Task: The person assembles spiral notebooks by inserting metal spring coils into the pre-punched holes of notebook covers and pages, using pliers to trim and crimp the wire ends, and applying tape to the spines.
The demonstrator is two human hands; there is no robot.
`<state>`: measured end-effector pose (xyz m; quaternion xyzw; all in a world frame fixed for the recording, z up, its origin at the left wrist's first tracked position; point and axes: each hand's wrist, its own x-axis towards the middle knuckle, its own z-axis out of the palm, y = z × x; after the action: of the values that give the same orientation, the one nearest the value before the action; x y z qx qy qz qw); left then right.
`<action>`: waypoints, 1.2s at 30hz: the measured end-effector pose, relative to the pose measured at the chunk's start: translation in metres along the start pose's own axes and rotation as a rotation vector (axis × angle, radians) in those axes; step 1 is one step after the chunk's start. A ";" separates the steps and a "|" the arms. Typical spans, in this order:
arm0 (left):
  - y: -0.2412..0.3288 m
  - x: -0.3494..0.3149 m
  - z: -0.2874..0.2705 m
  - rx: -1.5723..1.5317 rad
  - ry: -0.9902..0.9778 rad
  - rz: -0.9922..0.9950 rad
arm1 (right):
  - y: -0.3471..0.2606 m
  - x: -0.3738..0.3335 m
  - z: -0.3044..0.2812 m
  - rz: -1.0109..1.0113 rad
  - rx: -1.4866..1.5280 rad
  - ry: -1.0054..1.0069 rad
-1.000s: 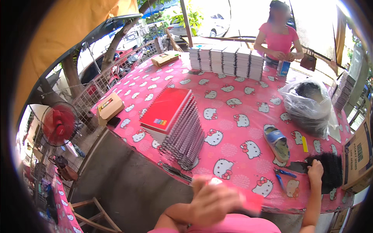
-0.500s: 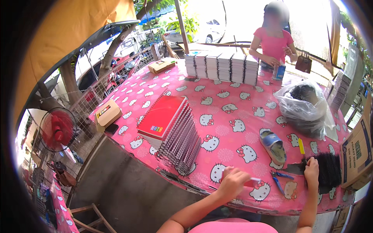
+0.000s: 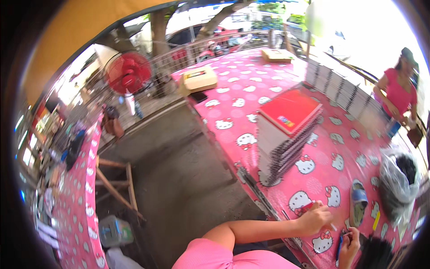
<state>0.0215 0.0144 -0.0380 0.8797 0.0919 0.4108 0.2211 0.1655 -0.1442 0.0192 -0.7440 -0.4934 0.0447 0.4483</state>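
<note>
My left hand [image 3: 315,219] is closed over the near table edge on a thin flat red-and-white thing, mostly hidden by the fingers. Close by on the right, my right hand [image 3: 350,246] has its fingers closed on blue-handled pliers [image 3: 339,249], low over the table. Beside that hand lies a bunch of black plastic binding coils [image 3: 375,254]. Beyond the hands, a single blue-and-grey slipper [image 3: 358,204] and a yellow strip [image 3: 376,221] rest on the cloth. A tall stack of spiral notebooks with a red cover [image 3: 291,112] stands farther off.
A pink patterned cloth covers the table [image 3: 242,114]. Rows of notebooks [image 3: 336,87], a clear bag of black coils [image 3: 398,179] and cardboard boxes [image 3: 199,80] stand on it. Across the table is a person in pink [image 3: 398,92]. A red fan [image 3: 128,72] and wooden stool frame [image 3: 118,186] are left.
My view has swung left, so the table sits farther right. My right hand has gone from the black coils to the pliers, which lay on the cloth before. My left hand keeps its hold.
</note>
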 end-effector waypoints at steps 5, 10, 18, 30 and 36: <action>0.005 0.001 -0.008 -0.126 0.103 -0.096 | -0.011 0.008 0.032 0.042 0.056 -0.051; 0.000 0.008 -0.006 -0.238 0.022 -0.099 | 0.005 0.013 0.017 0.278 0.197 -0.006; 0.000 0.005 0.004 -0.217 0.206 -0.099 | -0.018 0.021 0.026 0.138 0.108 -0.274; 0.001 0.002 0.009 -0.185 0.163 -0.087 | -0.032 0.024 0.029 -0.224 -0.196 -0.219; 0.002 0.003 0.005 -0.185 0.185 -0.059 | -0.031 0.018 0.037 0.134 0.185 -0.207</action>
<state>0.0272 0.0119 -0.0374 0.8109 0.0994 0.4901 0.3039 0.1340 -0.1039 0.0262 -0.7222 -0.4801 0.1961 0.4576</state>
